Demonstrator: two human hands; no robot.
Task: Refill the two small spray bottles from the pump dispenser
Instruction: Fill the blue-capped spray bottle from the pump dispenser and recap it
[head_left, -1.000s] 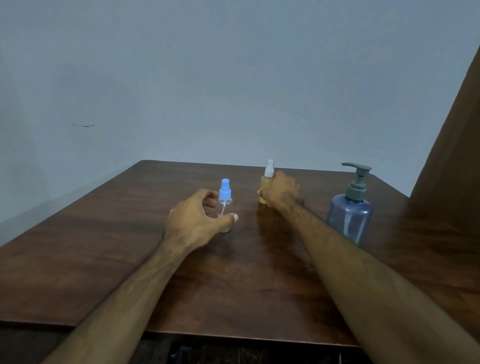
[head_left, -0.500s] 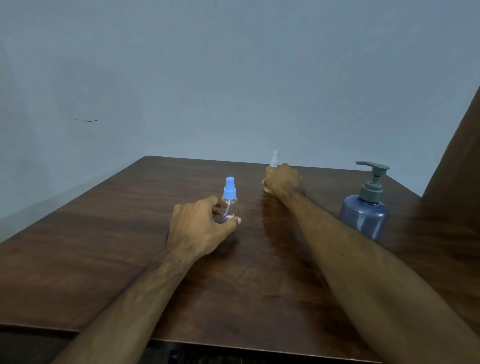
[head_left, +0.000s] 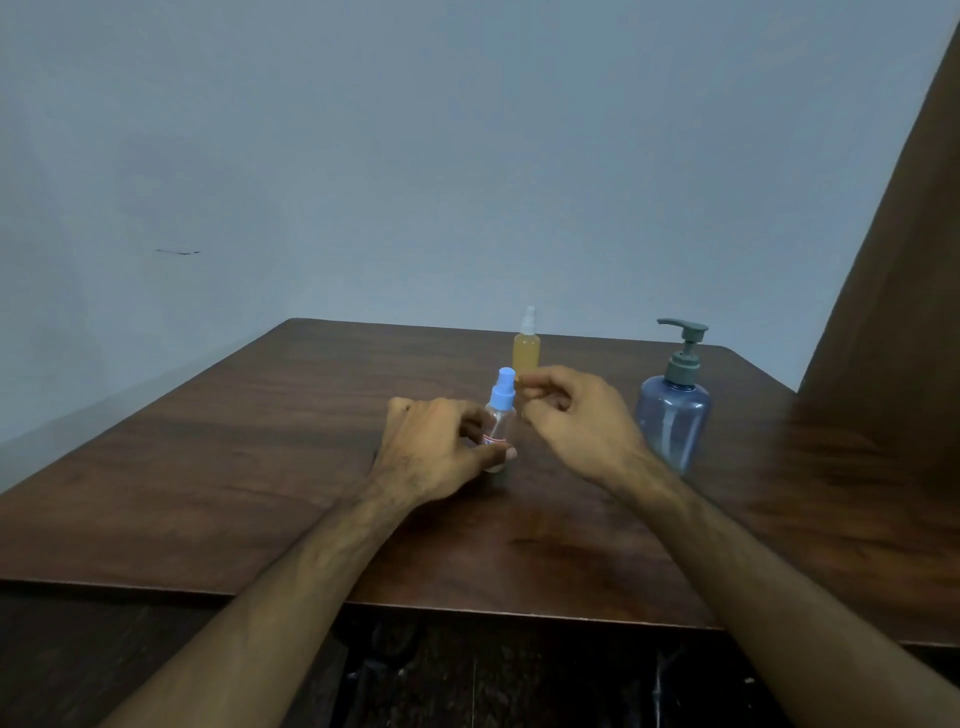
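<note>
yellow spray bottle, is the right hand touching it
Apart. The head view shows the yellow spray bottle standing free on the table, with the right hand nearer, beside the blue-capped bottle.
</note>
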